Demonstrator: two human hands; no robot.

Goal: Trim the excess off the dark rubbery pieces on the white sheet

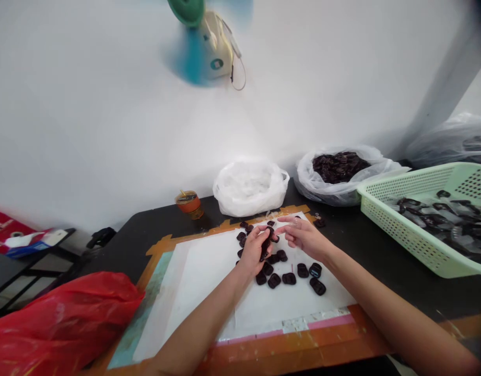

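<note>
Over the white sheet [203, 282], my left hand [256, 250] is closed around a small dark glossy piece [266, 247], whose exact kind I cannot make out. Just right of it, my right hand [303, 236] reaches toward the held piece with the index finger stretched out and the other fingers loosely bent. Nothing shows in that hand. Several dark rounded pieces [289, 278] lie scattered on the sheet below and beside both hands. Part of the held piece is hidden by my left fingers.
A light green basket [405, 237] with dark and clear pieces stands at right. Behind are a white plastic bag [250, 201], a bag of dark pieces [330, 196] and an orange-brown cup [188, 203]. A red bag [68, 318] lies left; a fan [214, 44] hangs on the wall.
</note>
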